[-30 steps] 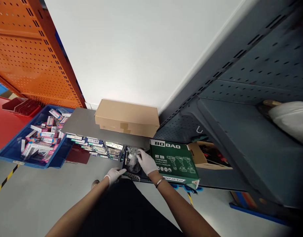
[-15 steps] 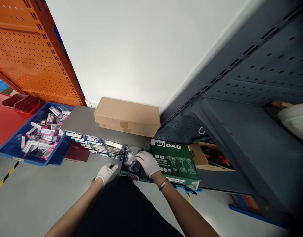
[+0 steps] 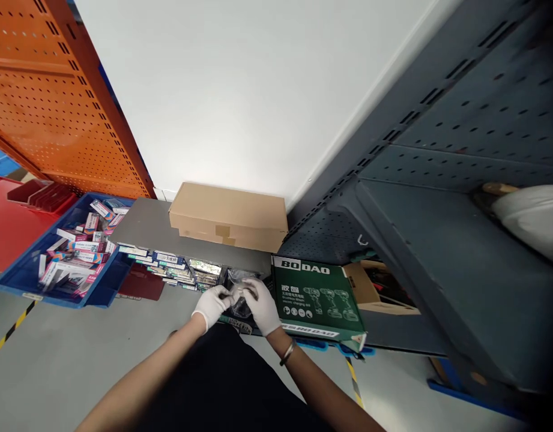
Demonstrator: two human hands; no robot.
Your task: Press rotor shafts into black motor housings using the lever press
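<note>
My left hand [image 3: 212, 306], in a white glove, has its fingers pinched together at the left side of a crumpled clear plastic bag [image 3: 241, 307]. Opposite it, my right hand [image 3: 262, 306], also gloved and with a metal bangle at the wrist, grips the bag's upper part with bent fingers. Between the fingertips shows a small pale bit that I cannot make out. The bag lies in a dark open drawer bin [image 3: 240, 325] with a label on its front; dark contents show through the plastic. Right beside my right hand is a green BODAO drill box [image 3: 319, 300].
Further labelled drawers [image 3: 168, 259] run left under a grey shelf [image 3: 145, 225]. On that shelf rests a brown cardboard box [image 3: 226, 216]. A blue bin [image 3: 28, 288] of small printed boxes stands left. An open carton [image 3: 361, 285] and a grey metal rack [image 3: 420, 240] are right.
My left hand has moved right and up to the plastic bag, meeting my right hand there. My right hand has shifted slightly left, and the view has tilted a little.
</note>
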